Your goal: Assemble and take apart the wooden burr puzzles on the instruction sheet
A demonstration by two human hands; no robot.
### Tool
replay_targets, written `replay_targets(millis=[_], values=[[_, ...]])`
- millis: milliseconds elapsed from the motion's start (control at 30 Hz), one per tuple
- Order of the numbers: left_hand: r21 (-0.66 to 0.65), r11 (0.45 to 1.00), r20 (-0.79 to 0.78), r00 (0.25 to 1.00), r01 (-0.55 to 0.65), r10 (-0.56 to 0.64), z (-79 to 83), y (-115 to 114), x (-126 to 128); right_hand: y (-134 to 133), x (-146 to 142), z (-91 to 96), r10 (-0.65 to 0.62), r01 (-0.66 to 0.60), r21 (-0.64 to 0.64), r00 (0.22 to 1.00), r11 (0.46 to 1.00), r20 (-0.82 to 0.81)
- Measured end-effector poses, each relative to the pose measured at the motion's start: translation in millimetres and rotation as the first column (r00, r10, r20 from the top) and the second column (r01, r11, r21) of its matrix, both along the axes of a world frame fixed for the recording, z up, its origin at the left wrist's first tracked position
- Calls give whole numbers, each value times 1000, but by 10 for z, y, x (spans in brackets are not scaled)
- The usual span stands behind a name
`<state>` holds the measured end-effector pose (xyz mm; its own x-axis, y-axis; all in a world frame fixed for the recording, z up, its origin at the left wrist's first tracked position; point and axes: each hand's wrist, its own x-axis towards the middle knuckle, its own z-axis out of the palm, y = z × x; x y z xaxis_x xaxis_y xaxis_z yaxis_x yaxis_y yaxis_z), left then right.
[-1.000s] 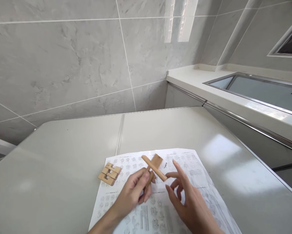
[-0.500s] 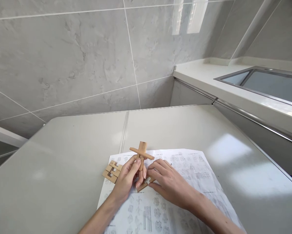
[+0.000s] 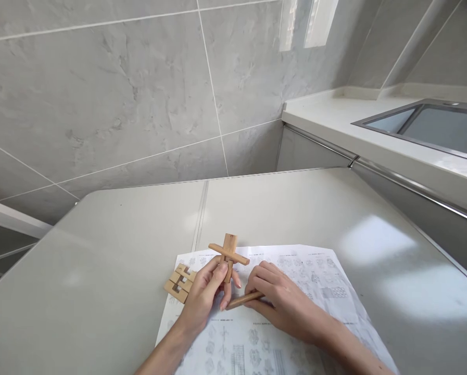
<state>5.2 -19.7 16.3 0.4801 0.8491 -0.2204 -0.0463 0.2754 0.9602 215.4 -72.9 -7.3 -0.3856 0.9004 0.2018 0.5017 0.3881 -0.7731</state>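
My left hand (image 3: 207, 294) is closed around a cross-shaped group of interlocked wooden puzzle pieces (image 3: 230, 245), tilted above the paper. To its right, my right hand (image 3: 278, 289) grips a separate wooden puzzle piece (image 3: 244, 300), whose free end points left toward my left fingertips. The right part of that piece is hidden by my fingers. Beside my left hand, several notched wooden pieces (image 3: 178, 284) lie side by side on the paper's left edge. Under both hands is a printed sheet of puzzle diagrams (image 3: 315, 286).
A pale table (image 3: 120, 250) with a seam across it carries the sheet. A grey tiled wall (image 3: 139, 94) rises behind. At the right stands a white counter (image 3: 327, 112) with a sink (image 3: 432, 125).
My right hand has moved slightly right with its piece, turning it so a narrow side shows instead of the notched face. My left hand still holds the cross-shaped pieces.
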Motion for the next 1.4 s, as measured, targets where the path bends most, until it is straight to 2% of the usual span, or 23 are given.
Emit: replay_targets(millis=[67,133,200,300,500,667,800,933,1100,1267,1400], values=[[-1,1000,1,1000,11,-11,9,0,0,5,29,30,-14,-2,-115,989,993,-144],[2,1000,2,1000,10,-10,26,-4,5,11,60,70,-63,-34,-276,940,960,-335],[6,1000,-6,1000,-2,2,40,-7,9,21,88,101,-139,-99,-402,841,910,-524],[-3,1000,-7,1000,-21,21,38,-1,4,36,115,104,-243,-167,-479,693,862,-679],[-66,998,51,999,-11,15,-22,10,-39,31,106,22,-406,-201,-552,489,809,-772],[-170,982,140,988,87,-64,-60,-29,-37,34,97,-16,-521,-169,-628,420,759,-743],[-226,953,213,965,203,-155,-86,-70,-7,58,96,-18,-535,-242,-622,339,745,-773],[-268,922,263,942,279,-209,-107,-95,12,49,101,-25,-503,-281,-601,349,748,-790],[-280,915,296,933,290,-205,-134,-97,16,9,112,-101,-502,-296,-622,390,725,-772],[-301,912,291,938,277,-189,-134,-90,23,9,107,-137,-451,-282,-590,428,757,-783],[-292,909,285,934,297,-214,-121,-88,33,12,90,-135,-433,-275,-589,462,760,-774]])
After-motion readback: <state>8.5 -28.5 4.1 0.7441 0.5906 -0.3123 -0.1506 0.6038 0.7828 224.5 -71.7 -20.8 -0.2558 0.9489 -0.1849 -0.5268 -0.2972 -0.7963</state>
